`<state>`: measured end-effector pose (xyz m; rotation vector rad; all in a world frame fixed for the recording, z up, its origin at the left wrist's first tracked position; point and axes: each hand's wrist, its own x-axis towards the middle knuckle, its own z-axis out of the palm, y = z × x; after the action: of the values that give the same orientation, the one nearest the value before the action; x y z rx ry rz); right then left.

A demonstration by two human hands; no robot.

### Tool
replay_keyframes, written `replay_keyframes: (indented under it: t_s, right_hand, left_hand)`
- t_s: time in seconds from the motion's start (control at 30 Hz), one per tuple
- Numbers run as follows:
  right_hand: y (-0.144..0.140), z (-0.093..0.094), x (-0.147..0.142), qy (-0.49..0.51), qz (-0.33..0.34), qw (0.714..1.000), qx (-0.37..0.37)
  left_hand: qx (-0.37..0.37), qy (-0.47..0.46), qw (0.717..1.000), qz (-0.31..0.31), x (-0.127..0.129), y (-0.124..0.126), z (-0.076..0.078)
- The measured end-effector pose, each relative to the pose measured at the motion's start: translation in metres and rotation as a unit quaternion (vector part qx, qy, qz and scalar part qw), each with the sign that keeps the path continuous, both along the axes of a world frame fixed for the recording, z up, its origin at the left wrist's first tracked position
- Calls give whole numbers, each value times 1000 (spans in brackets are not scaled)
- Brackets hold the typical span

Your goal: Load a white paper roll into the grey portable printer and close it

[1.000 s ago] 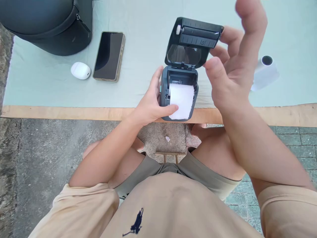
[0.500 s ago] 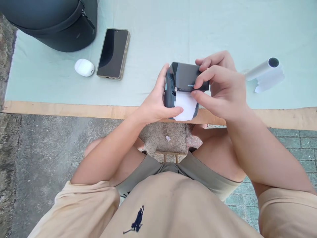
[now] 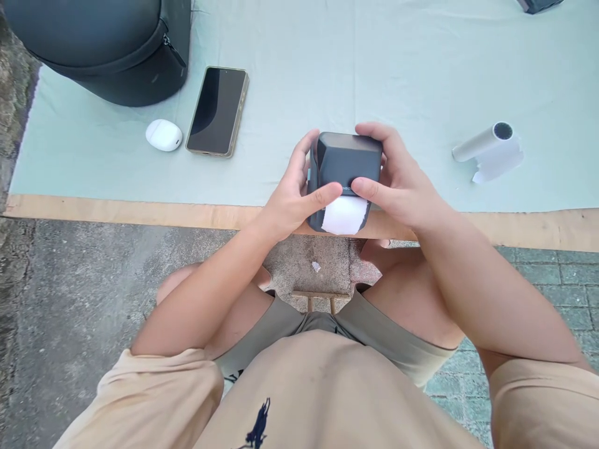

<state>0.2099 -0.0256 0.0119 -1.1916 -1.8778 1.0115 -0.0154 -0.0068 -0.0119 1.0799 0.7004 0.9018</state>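
Note:
A dark grey label printer [image 3: 350,163] is held between my two hands over the table's front edge. From under its lid, white paper [image 3: 345,216] sticks out toward me. My left hand [image 3: 297,193] wraps the printer's left side, its thumb on the lid's front. On the opposite side, my right hand [image 3: 397,178] grips with the fingers at the back and the thumb on the lid's front edge. The lid looks closed over the paper; part of the lettering on it is covered by the thumbs.
On the pale green cloth [image 3: 281,37] lie a phone [image 3: 218,112], a white earbud case [image 3: 163,135] and a black zipped bag [image 3: 112,50] at left. A white paper roll [image 3: 482,144], partly unrolled, lies at right. A dark object [image 3: 538,5] shows at the top right edge.
The printer's lid has come down over the paper. My right hand has shifted from the lid's raised edge to the printer's right side, its thumb now on the lid's front.

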Motion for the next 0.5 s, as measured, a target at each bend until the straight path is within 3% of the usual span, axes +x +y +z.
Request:
replay_keyframes:
  t_s: [0.3, 0.4, 0.5]
  right_hand:
    - [2, -10, -4, -30, -15, 998, 55]
    - [-11, 11, -12, -78, -19, 995, 65]
    - [-20, 51, 7, -139, -32, 984, 107]
  left_hand:
    - [-5, -4, 1000, 19, 0, 0, 1]
    - [-13, -3, 1000, 14, 0, 0, 1]
    - [-18, -5, 1000, 17, -2, -2, 1]
